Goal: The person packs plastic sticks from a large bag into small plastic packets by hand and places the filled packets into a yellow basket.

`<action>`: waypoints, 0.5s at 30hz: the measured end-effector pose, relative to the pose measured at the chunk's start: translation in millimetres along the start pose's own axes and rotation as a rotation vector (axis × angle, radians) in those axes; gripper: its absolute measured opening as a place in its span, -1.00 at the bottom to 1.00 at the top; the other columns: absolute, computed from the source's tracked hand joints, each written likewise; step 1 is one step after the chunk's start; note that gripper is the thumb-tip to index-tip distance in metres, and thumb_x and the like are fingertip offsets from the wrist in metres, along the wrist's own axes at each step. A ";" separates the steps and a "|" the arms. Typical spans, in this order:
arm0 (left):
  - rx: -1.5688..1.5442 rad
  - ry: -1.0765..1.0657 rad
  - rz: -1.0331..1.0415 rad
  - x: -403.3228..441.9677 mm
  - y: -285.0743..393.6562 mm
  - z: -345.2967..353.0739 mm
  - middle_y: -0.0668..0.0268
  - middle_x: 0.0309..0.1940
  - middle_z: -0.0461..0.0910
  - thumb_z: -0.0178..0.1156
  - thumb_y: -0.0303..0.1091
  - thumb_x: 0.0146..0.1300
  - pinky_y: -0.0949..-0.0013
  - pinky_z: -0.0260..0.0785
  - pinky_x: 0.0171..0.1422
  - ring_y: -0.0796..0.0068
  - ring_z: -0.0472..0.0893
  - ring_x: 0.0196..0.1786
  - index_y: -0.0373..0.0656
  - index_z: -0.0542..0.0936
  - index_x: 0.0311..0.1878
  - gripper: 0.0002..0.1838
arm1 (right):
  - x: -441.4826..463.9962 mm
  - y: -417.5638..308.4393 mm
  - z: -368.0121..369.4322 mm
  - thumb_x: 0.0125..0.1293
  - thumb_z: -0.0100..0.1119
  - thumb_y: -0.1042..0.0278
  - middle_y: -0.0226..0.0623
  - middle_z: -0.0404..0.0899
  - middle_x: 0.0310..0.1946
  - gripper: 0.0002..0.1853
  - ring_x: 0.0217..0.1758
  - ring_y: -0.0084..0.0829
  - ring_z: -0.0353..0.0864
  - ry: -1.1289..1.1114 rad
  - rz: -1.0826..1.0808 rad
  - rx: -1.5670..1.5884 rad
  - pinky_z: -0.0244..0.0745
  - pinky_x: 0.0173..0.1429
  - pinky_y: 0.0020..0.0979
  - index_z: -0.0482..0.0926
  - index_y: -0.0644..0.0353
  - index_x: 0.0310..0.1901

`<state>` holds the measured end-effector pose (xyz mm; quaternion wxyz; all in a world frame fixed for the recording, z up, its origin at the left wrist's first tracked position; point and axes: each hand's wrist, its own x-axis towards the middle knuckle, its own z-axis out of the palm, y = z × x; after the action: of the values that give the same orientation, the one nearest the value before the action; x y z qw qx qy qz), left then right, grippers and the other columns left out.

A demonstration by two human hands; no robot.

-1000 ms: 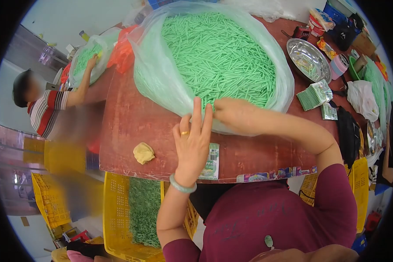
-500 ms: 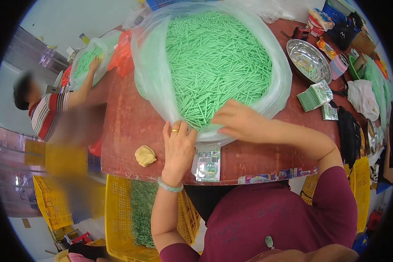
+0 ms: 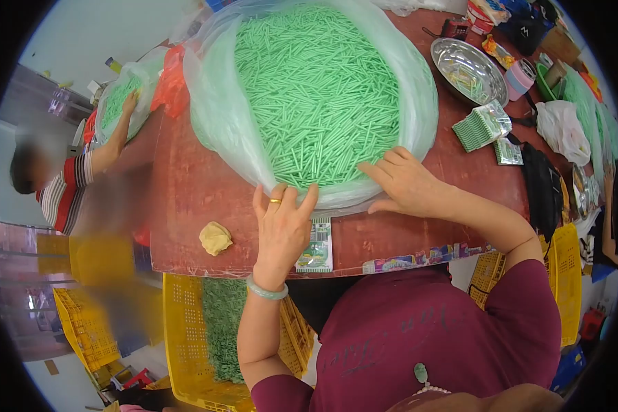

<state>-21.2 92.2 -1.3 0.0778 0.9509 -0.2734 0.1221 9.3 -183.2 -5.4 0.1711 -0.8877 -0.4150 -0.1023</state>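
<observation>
A large see-through plastic bag stands open on the table, heaped with thin, short green sticks. At its near rim, my left hand has its fingers spread, the tips touching the plastic by the edge of the sticks. My right hand rests over the near right part of the rim, thumb apart from the fingers, fingertips at the sticks. I see no stick in either hand. A flat printed packet lies just right of my left hand, partly under the bag.
A crumpled yellowish cloth-like lump lies on the red table. To the right are a steel bowl, packets of green sticks and a black bag. A yellow crate stands below. Another person reaches into a smaller bag at left.
My right hand has moved right and down from above the sticks onto the rim, its fingers spreading. My left hand stays at the rim with its fingers wider apart. The view has shifted slightly.
</observation>
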 end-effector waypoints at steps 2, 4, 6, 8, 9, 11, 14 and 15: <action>-0.027 0.020 0.059 -4.5 0.0 1.4 0.24 -0.15 0.47 0.26 -0.52 -0.04 -0.18 0.03 0.42 0.16 0.44 0.16 -0.08 0.52 0.06 -0.51 | -6.1 -1.0 1.9 0.00 0.43 0.03 -0.27 0.47 -0.29 -0.39 -0.14 -0.23 0.44 0.047 -0.007 0.047 0.33 0.04 -0.23 0.50 0.29 -0.01; -0.057 0.020 0.053 -6.6 6.6 4.0 0.25 -0.14 0.47 0.26 -0.52 -0.04 -0.16 0.03 0.42 0.16 0.44 0.16 -0.08 0.53 0.05 -0.52 | -9.9 -1.5 2.0 0.00 0.43 0.05 -0.28 0.46 -0.29 -0.41 -0.14 -0.24 0.44 0.023 -0.043 0.036 0.34 0.02 -0.25 0.50 0.28 -0.03; -0.089 0.024 0.048 -6.9 14.2 4.3 0.25 -0.14 0.47 0.27 -0.52 -0.03 -0.15 0.03 0.42 0.16 0.44 0.16 -0.07 0.54 0.04 -0.53 | -13.8 -1.5 2.1 -0.01 0.43 0.08 -0.28 0.45 -0.29 -0.43 -0.14 -0.25 0.44 -0.002 -0.080 0.020 0.35 0.01 -0.27 0.50 0.28 -0.04; -0.135 -0.036 -0.032 -5.7 20.1 3.2 0.24 -0.09 0.49 0.26 -0.51 0.00 -0.14 0.04 0.41 0.14 0.42 0.21 -0.11 0.54 -0.06 -0.64 | -17.4 -0.7 5.2 -0.03 0.43 0.09 -0.29 0.43 -0.30 -0.47 -0.16 -0.27 0.43 0.053 -0.094 -0.014 0.36 0.00 -0.28 0.50 0.26 -0.10; -0.133 -0.036 -0.031 -3.8 22.8 3.4 0.24 -0.09 0.49 0.26 -0.51 0.00 -0.14 0.04 0.41 0.14 0.42 0.21 -0.11 0.54 -0.06 -0.64 | -18.4 0.0 6.6 -0.03 0.43 0.09 -0.29 0.43 -0.30 -0.47 -0.16 -0.27 0.43 0.055 -0.094 -0.014 0.36 0.00 -0.28 0.50 0.26 -0.10; -0.078 -0.057 -0.011 -0.8 29.4 5.0 0.25 -0.06 0.49 0.26 -0.50 0.02 -0.15 0.06 0.39 0.14 0.40 0.23 -0.15 0.53 -0.08 -0.67 | -21.3 0.4 9.8 -0.04 0.44 0.09 -0.30 0.42 -0.31 -0.48 -0.16 -0.27 0.43 0.049 -0.082 -0.038 0.35 0.00 -0.28 0.49 0.25 -0.14; -0.081 0.017 0.042 2.6 38.9 14.1 0.23 -0.05 0.48 0.28 -0.47 0.03 -0.14 0.07 0.37 0.14 0.40 0.21 -0.13 0.53 -0.03 -0.63 | -23.6 1.5 13.0 -0.06 0.44 0.08 -0.31 0.42 -0.30 -0.47 -0.16 -0.28 0.42 -0.027 -0.107 -0.050 0.35 0.00 -0.29 0.49 0.25 -0.13; -0.087 0.006 0.044 0.5 40.0 16.9 0.23 -0.05 0.48 0.28 -0.47 0.03 -0.14 0.07 0.37 0.14 0.40 0.21 -0.13 0.53 -0.03 -0.63 | -25.5 0.3 14.6 -0.06 0.44 0.08 -0.31 0.42 -0.30 -0.47 -0.16 -0.28 0.42 -0.031 -0.097 -0.042 0.35 0.00 -0.29 0.49 0.25 -0.13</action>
<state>-39.1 54.8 -14.1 0.1174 0.9400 -0.2992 0.1145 -6.0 -195.7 -27.1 0.1407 -0.8714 -0.4580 -0.1053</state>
